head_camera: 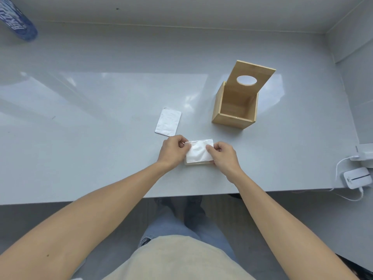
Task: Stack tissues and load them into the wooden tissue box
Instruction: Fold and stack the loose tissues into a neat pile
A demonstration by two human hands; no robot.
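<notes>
A small stack of white folded tissues (pixel 198 151) lies on the grey table near its front edge. My left hand (pixel 173 151) pinches the top tissue at the stack's left end, and my right hand (pixel 223 155) grips the right end. A single folded white tissue (pixel 168 122) lies flat just beyond and to the left of the stack. The wooden tissue box (pixel 235 107) stands to the right and farther back, empty inside, its lid with an oval hole (pixel 246 80) tilted up and open.
A blue-and-white printed bottle (pixel 17 19) lies at the far left corner. White devices with cables (pixel 357 177) sit at the table's right front edge. The table (pixel 90 118) ends against grey walls at the back and right.
</notes>
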